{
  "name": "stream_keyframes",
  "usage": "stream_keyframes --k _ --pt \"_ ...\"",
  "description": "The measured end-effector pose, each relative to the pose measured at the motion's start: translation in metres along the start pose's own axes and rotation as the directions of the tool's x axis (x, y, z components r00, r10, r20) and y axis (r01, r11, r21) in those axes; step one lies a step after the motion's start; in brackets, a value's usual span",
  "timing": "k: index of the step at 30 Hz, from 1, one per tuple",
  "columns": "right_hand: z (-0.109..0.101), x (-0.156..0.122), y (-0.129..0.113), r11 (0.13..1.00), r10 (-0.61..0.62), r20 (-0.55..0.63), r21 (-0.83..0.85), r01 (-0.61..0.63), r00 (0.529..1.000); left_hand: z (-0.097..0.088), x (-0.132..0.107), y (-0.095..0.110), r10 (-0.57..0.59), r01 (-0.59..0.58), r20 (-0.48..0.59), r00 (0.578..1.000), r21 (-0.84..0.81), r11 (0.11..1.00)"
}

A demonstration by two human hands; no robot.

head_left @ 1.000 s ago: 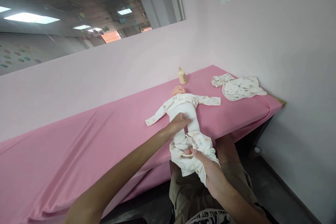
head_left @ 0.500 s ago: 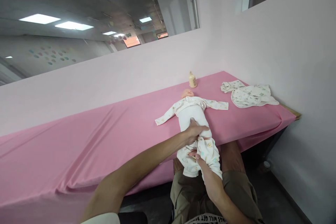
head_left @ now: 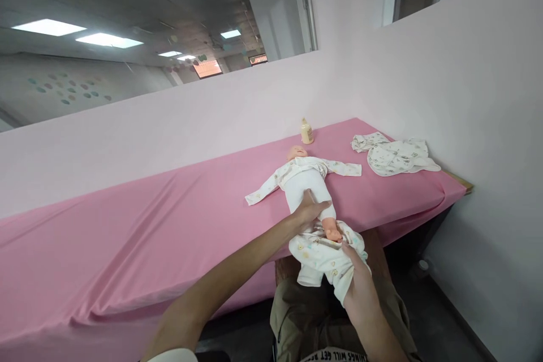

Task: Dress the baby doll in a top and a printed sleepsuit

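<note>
A baby doll [head_left: 305, 181] lies on its back, its head toward the wall. It wears a white printed long-sleeved top [head_left: 292, 168] and a white layer over its lower body. My left hand [head_left: 310, 209] grips the doll around its upper legs, thumb on top. One bare foot [head_left: 332, 232] shows above the waist opening of the white printed pants [head_left: 324, 254]; the other foot is hidden. My right hand [head_left: 360, 274] is closed on the right side of these pants, thumb at the waistband. The pants hang at the table's front edge, above my lap.
A pump bottle [head_left: 306, 132] stands behind the doll's head by the wall. Folded printed baby clothes [head_left: 401, 156] lie at the right end of the pink-covered table [head_left: 169, 237]. A wall with a mirror [head_left: 127, 22] runs behind.
My right hand has moved right and slightly up, drawing the pants' waist wide. The doll's foot now shows out of the opening. My left hand stays on the legs.
</note>
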State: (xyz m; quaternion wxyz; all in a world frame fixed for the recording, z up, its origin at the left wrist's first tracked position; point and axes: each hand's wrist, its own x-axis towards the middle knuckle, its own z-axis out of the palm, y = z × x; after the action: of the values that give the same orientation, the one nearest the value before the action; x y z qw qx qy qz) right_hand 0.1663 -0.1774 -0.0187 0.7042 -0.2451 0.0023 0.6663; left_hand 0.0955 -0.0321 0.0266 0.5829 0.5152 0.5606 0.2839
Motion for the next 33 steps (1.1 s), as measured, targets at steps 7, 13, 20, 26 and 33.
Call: stream_keyframes --k 7,13,20,26,33 --pt "0.001 -0.003 -0.012 0.996 0.089 0.092 0.011 -0.091 0.992 0.003 -0.001 -0.004 0.13 -0.114 -0.024 0.991 0.339 0.934" --pt "0.017 0.013 -0.012 0.992 0.125 0.035 -0.04 -0.124 0.992 0.002 -0.017 0.006 0.147 -0.152 0.042 0.988 0.404 0.902" --pt "0.021 0.026 -0.019 0.978 0.161 0.008 -0.132 -0.158 0.987 -0.015 -0.084 -0.01 0.206 -0.45 0.453 0.868 0.54 0.711" --pt "0.02 0.022 -0.015 0.975 0.082 0.022 -0.21 -0.076 0.996 0.007 -0.105 -0.036 0.402 -0.584 0.447 0.799 0.735 0.343" --pt "0.013 0.029 -0.008 0.986 0.038 0.015 -0.166 -0.035 0.999 0.023 -0.106 -0.034 0.407 -0.532 0.529 0.744 0.839 -0.118"
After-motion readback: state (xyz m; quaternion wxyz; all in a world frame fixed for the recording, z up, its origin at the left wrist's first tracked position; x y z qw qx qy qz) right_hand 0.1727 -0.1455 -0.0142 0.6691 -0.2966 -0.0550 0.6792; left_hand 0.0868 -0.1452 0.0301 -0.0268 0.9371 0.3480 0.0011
